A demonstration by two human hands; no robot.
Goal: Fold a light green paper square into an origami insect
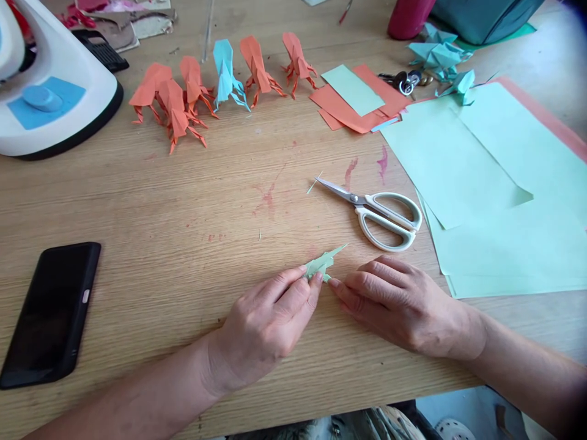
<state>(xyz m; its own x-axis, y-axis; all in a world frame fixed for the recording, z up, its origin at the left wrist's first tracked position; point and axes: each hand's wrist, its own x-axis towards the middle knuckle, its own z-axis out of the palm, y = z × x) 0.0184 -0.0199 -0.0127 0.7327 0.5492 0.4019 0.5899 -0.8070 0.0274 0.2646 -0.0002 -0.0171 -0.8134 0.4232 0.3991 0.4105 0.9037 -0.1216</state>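
A small folded piece of pale green paper [323, 264] lies near the front of the wooden table [183, 208]. My left hand [270, 324] pinches its left end between thumb and fingers. My right hand [394, 302] rests palm down beside it, fingertips pressed on the paper's right end. White-handled scissors [380, 211] lie shut just behind my right hand.
A row of folded paper figures stands at the back: several orange ones [174, 98] and a blue one [227, 73]. Pale green sheets [495, 183] cover the right side, orange sheets [348, 107] behind. A black phone [50, 311] lies front left, a white appliance [50, 91] back left.
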